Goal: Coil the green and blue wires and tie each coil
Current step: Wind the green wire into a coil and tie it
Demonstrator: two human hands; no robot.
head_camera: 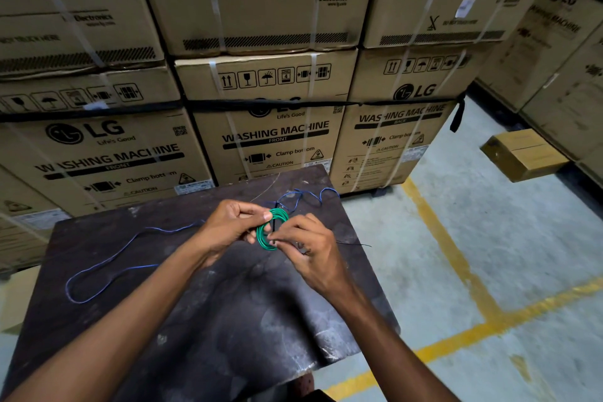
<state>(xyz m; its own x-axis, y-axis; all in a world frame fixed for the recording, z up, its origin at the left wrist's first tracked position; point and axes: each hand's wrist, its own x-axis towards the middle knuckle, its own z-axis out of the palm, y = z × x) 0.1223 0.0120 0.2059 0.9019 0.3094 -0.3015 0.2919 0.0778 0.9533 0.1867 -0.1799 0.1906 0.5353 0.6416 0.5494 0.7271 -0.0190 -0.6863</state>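
Both hands meet over the far middle of a dark, scuffed table (228, 320), working on 1 small green wire coil (271, 228) held just above the tabletop. The left hand (228, 225) grips the coil's left side, its thumb and curled fingers closed on the loops. The right hand (306, 248) comes in from the right with its fingers curled, pinching a thin black tie (276, 222) that crosses the coil's right side; a thin black strand (354, 243) runs from under this hand out to the right over the table. The blue wire (107, 264) lies loose and uncoiled on the table: 1 long loop spreads across the left half, passes behind the hands, and ends in a loose tangle near the far right corner. Behind the table stand stacked LG washing machine cartons (274, 137) bound with white straps. To the right, a small cardboard box (525, 153) sits on the grey concrete floor (489, 222), which is marked with yellow painted lines (456, 261).
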